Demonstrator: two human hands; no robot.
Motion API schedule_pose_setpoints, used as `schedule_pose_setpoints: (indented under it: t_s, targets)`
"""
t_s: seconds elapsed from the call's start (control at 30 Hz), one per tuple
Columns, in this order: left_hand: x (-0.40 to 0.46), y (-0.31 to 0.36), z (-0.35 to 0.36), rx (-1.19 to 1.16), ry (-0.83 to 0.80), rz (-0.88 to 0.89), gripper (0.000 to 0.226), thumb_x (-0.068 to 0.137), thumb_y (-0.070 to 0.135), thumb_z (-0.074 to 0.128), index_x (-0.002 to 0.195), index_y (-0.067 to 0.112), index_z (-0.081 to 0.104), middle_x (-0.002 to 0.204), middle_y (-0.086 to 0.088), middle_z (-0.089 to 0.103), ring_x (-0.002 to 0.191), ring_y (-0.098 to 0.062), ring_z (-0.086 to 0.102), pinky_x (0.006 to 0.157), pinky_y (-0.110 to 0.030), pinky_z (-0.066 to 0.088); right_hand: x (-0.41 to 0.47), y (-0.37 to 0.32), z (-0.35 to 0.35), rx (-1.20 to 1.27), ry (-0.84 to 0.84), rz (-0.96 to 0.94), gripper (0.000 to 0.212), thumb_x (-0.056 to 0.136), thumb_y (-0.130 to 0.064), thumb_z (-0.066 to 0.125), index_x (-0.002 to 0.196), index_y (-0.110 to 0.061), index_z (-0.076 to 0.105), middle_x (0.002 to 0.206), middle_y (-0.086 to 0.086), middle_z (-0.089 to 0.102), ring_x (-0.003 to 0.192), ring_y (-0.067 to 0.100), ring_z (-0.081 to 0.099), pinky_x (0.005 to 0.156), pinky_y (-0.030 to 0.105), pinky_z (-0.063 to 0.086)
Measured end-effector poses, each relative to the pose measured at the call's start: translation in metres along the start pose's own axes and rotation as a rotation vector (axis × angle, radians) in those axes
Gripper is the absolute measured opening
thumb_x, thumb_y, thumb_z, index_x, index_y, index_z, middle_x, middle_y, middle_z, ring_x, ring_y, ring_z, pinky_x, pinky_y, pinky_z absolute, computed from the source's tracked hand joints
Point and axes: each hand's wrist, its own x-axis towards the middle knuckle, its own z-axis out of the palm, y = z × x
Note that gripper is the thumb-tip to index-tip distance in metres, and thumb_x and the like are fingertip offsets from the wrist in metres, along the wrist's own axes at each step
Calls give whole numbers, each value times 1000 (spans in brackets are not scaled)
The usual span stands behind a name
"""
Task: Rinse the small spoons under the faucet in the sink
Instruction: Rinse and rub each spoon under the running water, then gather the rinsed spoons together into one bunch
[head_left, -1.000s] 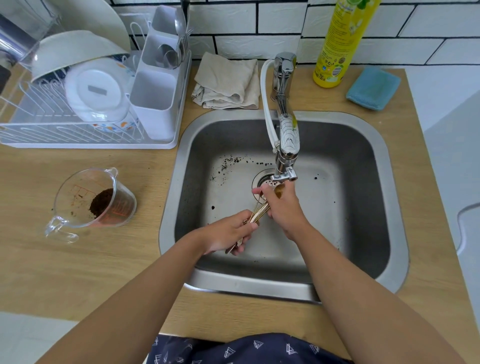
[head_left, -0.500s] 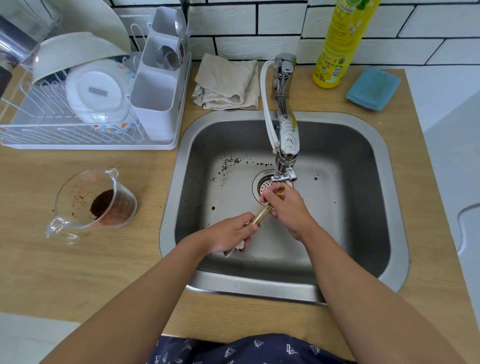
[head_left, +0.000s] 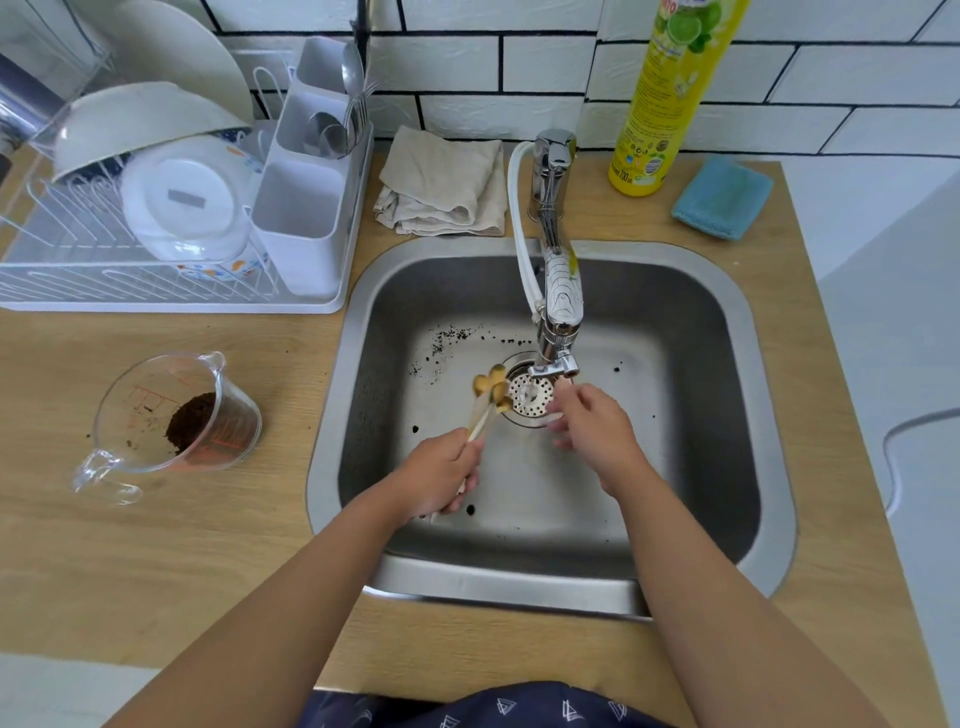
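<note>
A light wooden countertop (head_left: 156, 561) is backed by a white tiled wall (head_left: 467, 57) with dark grout. One stainless steel sink (head_left: 769, 467) is set into it, with dark specks scattered on its floor and one perforated drain strainer (head_left: 530, 397) near the middle. One chrome faucet (head_left: 556, 291) reaches out over the drain.

One white dish rack (head_left: 156, 291) stands at the left, loaded with white bowls and plates whose number cannot be told, and a cutlery holder (head_left: 306, 218) with metal cutlery. One clear measuring cup (head_left: 171, 415) with dark grounds inside is placed on the counter left of the sink. One folded beige cloth (head_left: 447, 187), one yellow bottle (head_left: 665, 93) and one blue cloth (head_left: 722, 197) are seen along the back.

The small spoons (head_left: 491, 389), gold-coloured and bunched so that their number cannot be told, are held over the sink just left of the drain, bowls up. Their handles are gripped in the left hand (head_left: 441, 475), whose fingers are curled around them. The right hand (head_left: 592, 423) is held beside the faucet outlet with its fingers loosely bent and blurred; nothing is seen in it.
</note>
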Motion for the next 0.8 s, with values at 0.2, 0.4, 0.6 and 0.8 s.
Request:
schedule_pose_setpoints:
  t_s: [0.2,0.4,0.6,0.8]
  targets:
    - [-5,6,-1,78,144,-19,29,107,32,36,94,11,51,74,-5,63,43,-11,53,43,-25,45,-14,-7,-9,-622,146,-136,46,104,-28,43,61,-12,43,61,4,48,69,28,47,52,35,28]
    - [-20,21,-4,183,232,91,26,107,36,34,92,20,47,78,-11,68,41,-12,59,42,-24,47,-39,-10,-18,-873,207,-304,47,103,-36,48,60,-23,38,68,-8,44,71,23,45,70,35,30]
    - [-31,19,-17,319,118,-106,26,106,21,34,94,5,51,75,-12,64,44,-17,58,43,-26,48,-63,-2,-35,-1020,-281,26,74,96,-27,70,160,-24,33,160,14,37,143,34,45,111,38,41]
    - [-39,22,-26,274,259,-57,30,105,28,33,86,14,51,74,-8,65,42,-12,56,38,-22,44,-62,-67,-50,-958,131,-245,38,100,-42,57,136,-29,62,134,-6,70,117,22,66,95,37,50]
